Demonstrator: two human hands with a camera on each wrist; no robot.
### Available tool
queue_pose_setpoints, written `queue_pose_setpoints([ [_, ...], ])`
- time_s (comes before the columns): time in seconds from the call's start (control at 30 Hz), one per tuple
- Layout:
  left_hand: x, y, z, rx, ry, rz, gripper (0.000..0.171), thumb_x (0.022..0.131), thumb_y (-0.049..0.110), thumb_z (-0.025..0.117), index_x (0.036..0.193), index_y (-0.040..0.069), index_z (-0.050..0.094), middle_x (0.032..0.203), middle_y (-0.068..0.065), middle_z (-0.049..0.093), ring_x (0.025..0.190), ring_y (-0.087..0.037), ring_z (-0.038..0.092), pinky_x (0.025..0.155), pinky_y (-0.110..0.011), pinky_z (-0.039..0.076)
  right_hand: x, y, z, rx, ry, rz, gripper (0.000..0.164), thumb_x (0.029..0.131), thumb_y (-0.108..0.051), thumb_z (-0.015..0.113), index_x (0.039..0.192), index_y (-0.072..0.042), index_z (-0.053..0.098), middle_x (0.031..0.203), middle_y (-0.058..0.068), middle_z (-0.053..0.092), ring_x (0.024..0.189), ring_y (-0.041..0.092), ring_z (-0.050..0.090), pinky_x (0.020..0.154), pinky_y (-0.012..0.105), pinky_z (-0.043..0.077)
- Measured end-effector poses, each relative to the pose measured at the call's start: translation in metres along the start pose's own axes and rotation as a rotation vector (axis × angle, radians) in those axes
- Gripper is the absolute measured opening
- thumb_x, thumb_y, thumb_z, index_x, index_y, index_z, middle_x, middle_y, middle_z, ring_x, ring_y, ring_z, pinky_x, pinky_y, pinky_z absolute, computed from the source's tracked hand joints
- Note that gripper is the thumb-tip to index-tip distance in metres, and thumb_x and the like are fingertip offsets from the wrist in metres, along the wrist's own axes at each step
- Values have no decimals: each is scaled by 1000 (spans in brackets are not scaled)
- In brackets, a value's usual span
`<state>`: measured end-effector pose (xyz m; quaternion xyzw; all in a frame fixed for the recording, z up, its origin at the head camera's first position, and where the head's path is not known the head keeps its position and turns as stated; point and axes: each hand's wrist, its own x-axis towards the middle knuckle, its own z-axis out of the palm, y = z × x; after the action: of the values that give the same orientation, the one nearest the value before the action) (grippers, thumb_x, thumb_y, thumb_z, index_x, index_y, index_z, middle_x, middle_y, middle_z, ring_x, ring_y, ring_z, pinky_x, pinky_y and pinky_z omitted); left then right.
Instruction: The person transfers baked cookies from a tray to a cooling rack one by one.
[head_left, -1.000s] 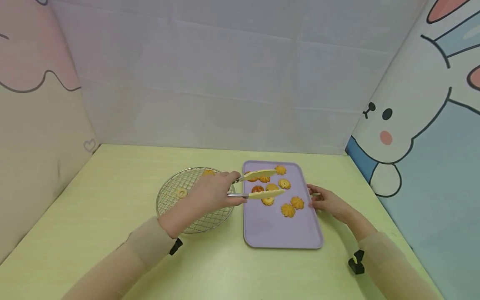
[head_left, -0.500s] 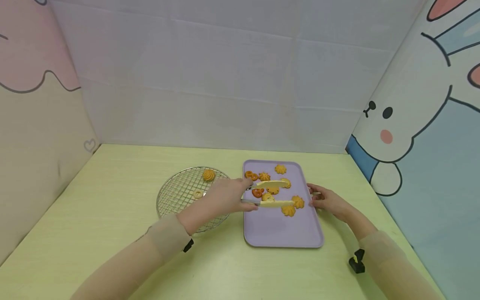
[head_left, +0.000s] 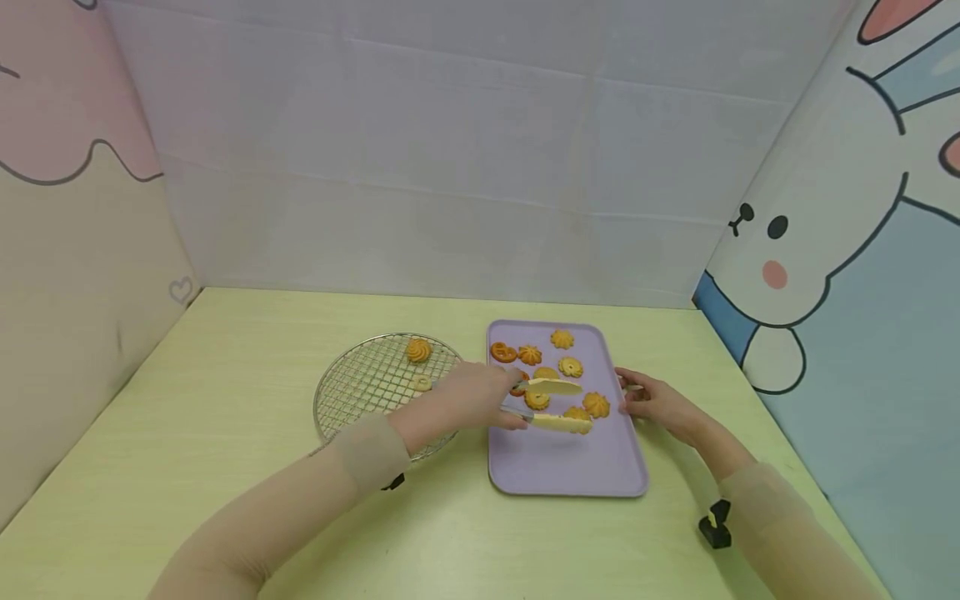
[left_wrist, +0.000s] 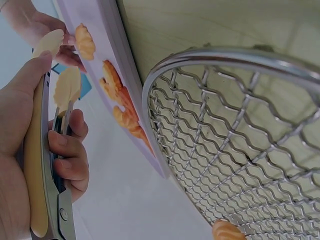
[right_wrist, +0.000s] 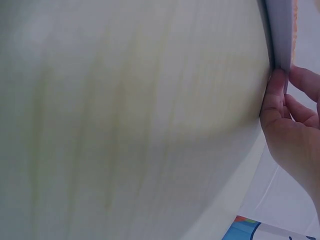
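Tongs with pale yellow scalloped tips point(head_left: 557, 423) are gripped in my left hand point(head_left: 478, 395), which reaches over the left side of a lavender tray point(head_left: 562, 468). In the left wrist view the tongs point(left_wrist: 37, 175) are spread, and nothing shows between their tips. The lower tip partly covers a flower-shaped cookie point(head_left: 576, 412) in the head view; whether it touches cannot be told. Beside it lies another flower-shaped cookie point(head_left: 596, 405). My right hand point(head_left: 658, 408) pinches the tray's right edge; in the right wrist view its thumb and fingers point(right_wrist: 276, 87) meet the rim.
Left of the tray sits a round wire rack point(head_left: 360, 400), holding a swirl cookie point(head_left: 418, 350) and a small ring cookie point(head_left: 422, 382). Pretzels point(head_left: 503, 352) and several other cookies lie on the tray's upper half. A white wall point(head_left: 450, 167) stands behind the table.
My left hand has moved right and toward me with the tongs, from the tray's upper cookies to the lower flower-shaped ones. My right hand stays at the tray's edge.
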<state>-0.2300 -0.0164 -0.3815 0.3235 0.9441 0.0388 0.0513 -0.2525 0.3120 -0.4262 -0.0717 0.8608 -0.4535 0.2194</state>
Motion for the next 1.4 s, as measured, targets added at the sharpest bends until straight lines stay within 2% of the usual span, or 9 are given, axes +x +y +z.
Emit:
queue_pose_setpoints([
  [0.23,12,3,6,22,-38,10,66,77,66,62,123,19,55,87,10,63,67,-8,57,57,-29,48,0,1,0,8,3,-15,66,93,-9,57,147,2,21,135,25,35,106,28,42,78,19,44],
  [0.53,18,4,10,44,-74,5,59,77,68,61,110,19,57,72,10,54,59,-10,53,50,-28,44,2,3,0,-1,8,-27,66,93,-9,57,147,3,22,134,25,35,104,27,42,76,20,44],
  [0.83,20,3,10,52,-69,32,59,78,66,61,111,18,59,73,10,54,61,-8,53,52,-26,44,2,5,0,-8,13,-20,67,93,-10,58,147,2,21,133,24,36,103,25,43,76,21,45],
  [1.1,22,4,10,59,-67,25,59,78,64,63,117,21,58,78,12,57,64,-6,54,53,-27,45,1,3,0,-18,16,-23,66,93,-10,59,147,3,22,132,24,37,102,25,44,76,21,45],
  [1.4,21,5,10,71,-56,22,57,78,63,64,116,20,59,77,11,57,66,-6,53,55,-28,45,1,4,1,-20,14,-23,66,93,-10,58,147,2,22,134,25,36,104,26,43,77,20,44],
])
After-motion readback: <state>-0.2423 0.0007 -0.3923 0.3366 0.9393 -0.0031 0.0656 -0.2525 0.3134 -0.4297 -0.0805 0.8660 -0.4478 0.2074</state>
